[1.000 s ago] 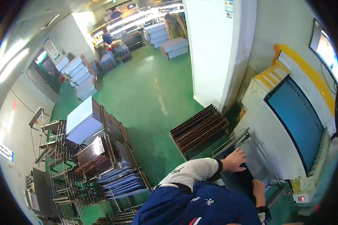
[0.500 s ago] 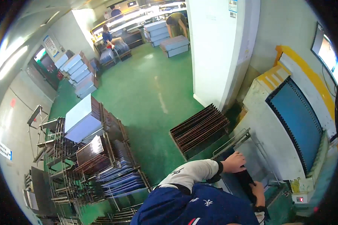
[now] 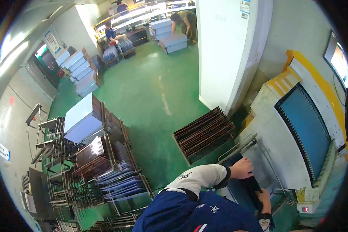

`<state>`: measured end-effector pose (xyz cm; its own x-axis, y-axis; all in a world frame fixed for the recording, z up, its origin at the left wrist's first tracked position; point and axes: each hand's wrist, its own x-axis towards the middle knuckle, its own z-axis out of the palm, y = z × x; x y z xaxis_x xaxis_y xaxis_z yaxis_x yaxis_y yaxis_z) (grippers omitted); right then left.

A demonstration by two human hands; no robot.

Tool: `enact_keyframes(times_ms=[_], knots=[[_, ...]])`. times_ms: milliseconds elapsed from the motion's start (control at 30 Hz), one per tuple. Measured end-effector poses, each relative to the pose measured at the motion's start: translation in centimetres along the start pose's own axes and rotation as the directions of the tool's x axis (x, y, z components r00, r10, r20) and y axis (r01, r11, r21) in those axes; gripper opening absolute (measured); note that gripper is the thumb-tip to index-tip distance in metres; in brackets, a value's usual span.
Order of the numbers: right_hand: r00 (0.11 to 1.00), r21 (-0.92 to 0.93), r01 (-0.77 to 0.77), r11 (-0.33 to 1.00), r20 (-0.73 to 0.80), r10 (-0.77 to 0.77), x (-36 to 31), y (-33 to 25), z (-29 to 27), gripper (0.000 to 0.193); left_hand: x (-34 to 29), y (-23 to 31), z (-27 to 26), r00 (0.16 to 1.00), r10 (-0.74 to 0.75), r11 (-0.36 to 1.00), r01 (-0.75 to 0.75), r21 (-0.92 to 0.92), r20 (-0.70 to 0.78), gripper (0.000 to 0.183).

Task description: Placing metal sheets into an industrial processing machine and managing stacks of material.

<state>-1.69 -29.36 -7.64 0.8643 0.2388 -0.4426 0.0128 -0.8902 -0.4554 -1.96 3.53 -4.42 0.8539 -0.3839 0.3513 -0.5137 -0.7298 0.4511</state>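
Observation:
My left hand (image 3: pixel 241 168) is closed over the upper end of a dark panel (image 3: pixel 252 188), its fingers curled on the edge. My right hand (image 3: pixel 264 199) is closed at the panel's right side, lower down. The panel stands tilted in a metal-railed frame (image 3: pixel 236 149) in front of the white machine. Whether it is one sheet or several, I cannot tell. Just right of my hands runs a grey plate (image 3: pixel 263 164).
A white machine with a blue toothed conveyor bed (image 3: pixel 306 129) stands at right. On the green floor sits a rack of brown plates (image 3: pixel 205 133). Racks of blue panels (image 3: pixel 123 181) fill the left. Toward the back, a person (image 3: pixel 185 22) bends over a grey box (image 3: pixel 174 42).
My hands keep their hold on the dark panel, nearly unmoved. The view has shifted slightly. At the back, the bending person's head has come up and the grey box has moved a little left.

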Motion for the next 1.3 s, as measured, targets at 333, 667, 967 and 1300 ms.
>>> enact_keyframes(times_ms=[333, 667, 967, 1300], knots=[[0.996, -0.125, 0.056, 0.991, -0.055, -0.063, -0.1, -0.2, 0.1, 0.036, 0.1, -0.2, 0.5, 1.0, -0.004, 1.0, 0.004, -0.009, 0.019, 0.03], [0.995, -0.206, 0.008, 0.979, -0.097, -0.029, 1.2, 3.3, 1.7, 0.034, 0.3, 0.4, -0.4, 0.999, -0.01, 1.0, 0.01, -0.008, 0.047, 0.034], [0.994, -0.15, 0.018, 0.988, -0.107, -0.034, 0.1, 0.6, 0.8, 0.032, 0.2, 0.1, 0.4, 1.0, -0.008, 0.999, 0.008, -0.034, 0.013, 0.032], [0.998, -0.094, -0.008, 0.996, -0.064, 0.002, -0.7, -1.8, -0.3, 0.033, 0.2, 0.0, 0.1, 0.999, -0.012, 0.999, 0.014, -0.043, 0.038, 0.033]])
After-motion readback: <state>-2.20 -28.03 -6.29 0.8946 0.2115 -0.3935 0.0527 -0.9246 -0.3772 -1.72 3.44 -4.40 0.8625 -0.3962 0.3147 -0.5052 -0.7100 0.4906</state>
